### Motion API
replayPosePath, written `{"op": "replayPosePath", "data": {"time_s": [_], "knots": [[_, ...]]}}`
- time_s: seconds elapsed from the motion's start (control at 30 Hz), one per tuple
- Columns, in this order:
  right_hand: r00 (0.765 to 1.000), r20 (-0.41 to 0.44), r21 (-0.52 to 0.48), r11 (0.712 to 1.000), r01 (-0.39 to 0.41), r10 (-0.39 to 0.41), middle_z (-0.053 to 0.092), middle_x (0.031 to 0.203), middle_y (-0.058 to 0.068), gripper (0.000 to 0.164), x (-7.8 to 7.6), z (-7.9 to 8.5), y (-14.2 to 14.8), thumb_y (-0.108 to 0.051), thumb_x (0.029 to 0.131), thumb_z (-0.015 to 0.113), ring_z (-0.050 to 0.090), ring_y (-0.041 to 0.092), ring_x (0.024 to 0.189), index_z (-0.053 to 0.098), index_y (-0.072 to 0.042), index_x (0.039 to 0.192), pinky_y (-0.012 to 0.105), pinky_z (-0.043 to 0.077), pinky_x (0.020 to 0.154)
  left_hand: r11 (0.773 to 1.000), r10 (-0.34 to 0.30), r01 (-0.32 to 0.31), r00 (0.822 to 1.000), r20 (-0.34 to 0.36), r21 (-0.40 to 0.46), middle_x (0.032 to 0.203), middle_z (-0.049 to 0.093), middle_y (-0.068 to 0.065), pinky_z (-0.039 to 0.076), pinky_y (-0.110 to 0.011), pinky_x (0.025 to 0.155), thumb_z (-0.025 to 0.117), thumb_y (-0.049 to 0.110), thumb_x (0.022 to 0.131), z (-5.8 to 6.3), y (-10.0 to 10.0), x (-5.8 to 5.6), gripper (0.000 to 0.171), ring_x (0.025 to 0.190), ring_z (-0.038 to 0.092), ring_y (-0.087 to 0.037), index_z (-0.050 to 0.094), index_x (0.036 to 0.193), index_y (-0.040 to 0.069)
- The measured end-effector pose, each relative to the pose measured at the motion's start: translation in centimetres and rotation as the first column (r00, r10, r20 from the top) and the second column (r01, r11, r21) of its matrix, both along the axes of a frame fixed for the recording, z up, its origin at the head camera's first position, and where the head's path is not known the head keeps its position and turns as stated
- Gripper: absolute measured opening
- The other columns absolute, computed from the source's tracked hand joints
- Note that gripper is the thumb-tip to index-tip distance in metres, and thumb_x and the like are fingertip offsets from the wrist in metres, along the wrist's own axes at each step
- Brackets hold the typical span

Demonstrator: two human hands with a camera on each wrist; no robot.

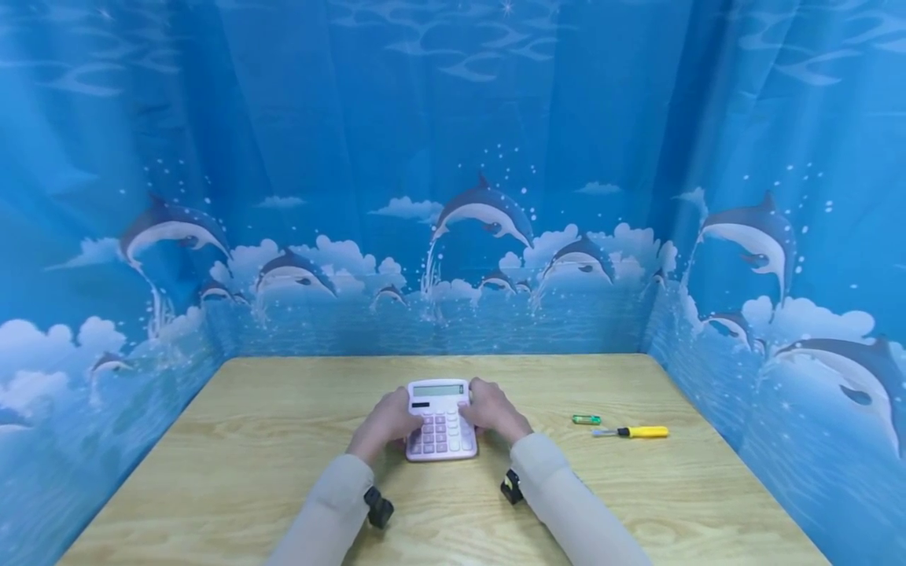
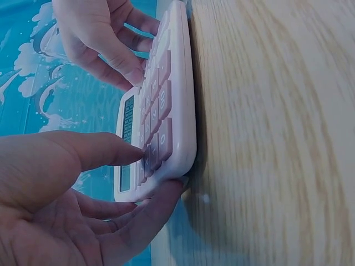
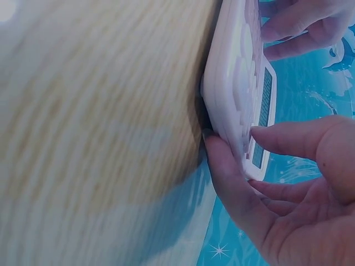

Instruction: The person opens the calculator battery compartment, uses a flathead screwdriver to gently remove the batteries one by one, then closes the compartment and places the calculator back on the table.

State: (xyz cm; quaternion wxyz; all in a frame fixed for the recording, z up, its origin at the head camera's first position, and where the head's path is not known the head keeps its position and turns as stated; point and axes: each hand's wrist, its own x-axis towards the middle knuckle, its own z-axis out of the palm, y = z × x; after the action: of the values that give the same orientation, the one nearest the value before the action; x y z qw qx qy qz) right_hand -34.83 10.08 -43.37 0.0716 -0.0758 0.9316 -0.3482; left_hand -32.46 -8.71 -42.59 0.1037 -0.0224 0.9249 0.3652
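Observation:
A pale pink calculator (image 1: 442, 420) faces up at the middle of the table, its display (image 1: 437, 390) at the far end with a digit at the right. My left hand (image 1: 388, 425) grips its left side, thumb over the keys and fingers along the edge and underside. From the other side my right hand (image 1: 495, 409) holds the right edge, thumb on top near the upper keys. In the left wrist view the calculator (image 2: 186, 105) lies close over the wood, with left fingertips at its lower edge. The right wrist view shows right fingers (image 3: 224, 166) curled at its underside.
Right of the hands a small green battery (image 1: 586, 420) lies on the wooden table (image 1: 283, 440). Just beyond it is a screwdriver (image 1: 646, 431) with a yellow handle, its shaft pointing left. A blue dolphin-print curtain (image 1: 453, 157) surrounds the table's back and sides.

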Motion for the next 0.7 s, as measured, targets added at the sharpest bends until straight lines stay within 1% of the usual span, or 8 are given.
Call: {"op": "replayPosePath", "data": {"time_s": [0.17, 0.3, 0.43, 0.5, 0.57, 0.6, 0.67, 0.7], "knots": [[1.000, -0.007, 0.010, 1.000, 0.008, -0.008, 0.058, 0.081, 0.012, 0.037, 0.0, 0.1, 0.1, -0.016, 0.089, 0.062, 0.061, 0.021, 0.059, 0.051, 0.004, 0.118, 0.032, 0.054, 0.049, 1.000, 0.013, -0.013, 1.000, 0.007, 0.002, 0.115, 0.055, -0.023, 0.053, -0.032, 0.053, 0.064, 0.012, 0.086, 0.0, 0.0, -0.1, 0.062, 0.070, 0.058, -0.022, 0.035, 0.138, -0.007], [1.000, -0.013, 0.026, 0.999, 0.019, -0.019, 0.058, 0.080, 0.012, 0.039, -0.2, 0.3, 0.2, -0.016, 0.090, 0.062, 0.062, 0.022, 0.058, 0.049, 0.004, 0.121, 0.034, 0.054, 0.050, 1.000, -0.001, 0.002, 1.000, -0.018, 0.025, 0.113, 0.055, -0.026, 0.054, -0.032, 0.053, 0.063, 0.009, 0.086, 0.3, -0.2, -0.1, 0.063, 0.070, 0.059, -0.023, 0.032, 0.137, -0.008], [0.999, -0.028, 0.038, 0.999, 0.027, -0.026, 0.059, 0.084, 0.015, 0.043, 0.0, 0.7, 0.2, -0.015, 0.090, 0.062, 0.063, 0.023, 0.055, 0.047, 0.004, 0.125, 0.034, 0.055, 0.049, 1.000, -0.020, 0.020, 0.998, -0.059, 0.015, 0.126, 0.049, -0.034, 0.054, -0.032, 0.051, 0.063, 0.010, 0.086, 0.4, -0.8, 0.0, 0.070, 0.062, 0.061, -0.024, 0.025, 0.142, -0.009], [0.998, -0.048, 0.068, 0.997, 0.035, -0.032, 0.060, 0.089, 0.017, 0.046, 0.2, 0.9, 0.2, -0.017, 0.090, 0.063, 0.062, 0.022, 0.057, 0.046, 0.003, 0.128, 0.034, 0.054, 0.050, 1.000, -0.022, 0.023, 0.998, -0.065, 0.005, 0.134, 0.043, -0.036, 0.054, -0.033, 0.051, 0.063, 0.010, 0.086, 0.4, -1.1, 0.2, 0.073, 0.057, 0.061, -0.025, 0.023, 0.144, -0.008], [0.996, -0.077, 0.116, 0.992, 0.046, -0.037, 0.061, 0.094, 0.017, 0.049, 0.4, 1.1, 0.2, -0.020, 0.090, 0.063, 0.061, 0.021, 0.062, 0.047, 0.002, 0.130, 0.033, 0.053, 0.055, 0.999, -0.034, 0.032, 0.996, -0.083, -0.017, 0.137, 0.041, -0.036, 0.054, -0.036, 0.052, 0.063, 0.011, 0.085, 0.3, -1.5, 0.3, 0.075, 0.055, 0.062, -0.027, 0.022, 0.145, -0.008], [0.995, -0.093, 0.138, 0.989, 0.049, -0.036, 0.062, 0.096, 0.017, 0.049, 0.5, 1.3, 0.3, -0.022, 0.089, 0.064, 0.061, 0.022, 0.067, 0.047, 0.001, 0.130, 0.035, 0.053, 0.059, 0.999, -0.043, 0.040, 0.995, -0.095, -0.037, 0.138, 0.040, -0.036, 0.055, -0.037, 0.057, 0.063, 0.012, 0.086, 0.3, -1.7, 0.4, 0.076, 0.056, 0.063, -0.027, 0.021, 0.145, -0.009], [0.990, -0.135, 0.181, 0.982, 0.054, -0.030, 0.064, 0.106, 0.017, 0.051, 0.7, 1.5, 0.3, -0.024, 0.088, 0.065, 0.063, 0.025, 0.081, 0.048, -0.001, 0.131, 0.038, 0.054, 0.071, 0.995, -0.064, 0.053, 0.991, -0.122, -0.088, 0.139, 0.041, -0.035, 0.056, -0.043, 0.074, 0.063, 0.014, 0.086, 0.4, -2.0, 0.6, 0.074, 0.075, 0.067, -0.033, 0.023, 0.144, -0.009], [0.988, -0.154, 0.198, 0.978, 0.057, -0.026, 0.063, 0.111, 0.018, 0.052, 0.9, 1.6, 0.3, -0.025, 0.088, 0.065, 0.063, 0.028, 0.090, 0.048, -0.002, 0.131, 0.041, 0.053, 0.077, 0.992, -0.074, 0.058, 0.988, -0.133, -0.115, 0.139, 0.041, -0.035, 0.054, -0.046, 0.085, 0.062, 0.016, 0.087, 0.4, -2.2, 0.7, 0.073, 0.089, 0.067, -0.036, 0.024, 0.144, -0.010]]}}
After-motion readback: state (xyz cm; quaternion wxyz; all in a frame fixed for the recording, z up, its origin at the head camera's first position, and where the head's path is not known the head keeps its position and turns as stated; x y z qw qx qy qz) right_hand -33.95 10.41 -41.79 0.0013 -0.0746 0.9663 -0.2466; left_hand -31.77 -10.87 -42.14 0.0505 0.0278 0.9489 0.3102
